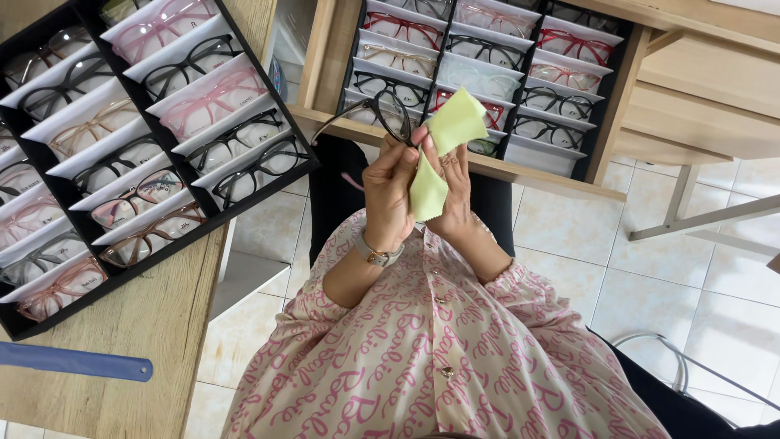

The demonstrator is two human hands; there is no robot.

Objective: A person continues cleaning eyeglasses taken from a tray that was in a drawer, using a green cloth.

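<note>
Left hand point(388, 189) pinches dark-framed glasses point(382, 114) by the frame, while right hand point(451, 183) presses a yellow-green cloth point(443, 146) against what seems to be a lens. Beyond both hands sits an open drawer point(605, 122) of glasses; a black display tray point(122, 276) lies on the table point(146, 325) to the left.

We see a soft matt yellow-green cloth point(443, 150), dark glossy plastic glasses point(382, 114), a grainy matt wooden table point(154, 317), smooth glazed floor tiles point(569, 244) and a printed fabric blouse point(422, 358).
</note>
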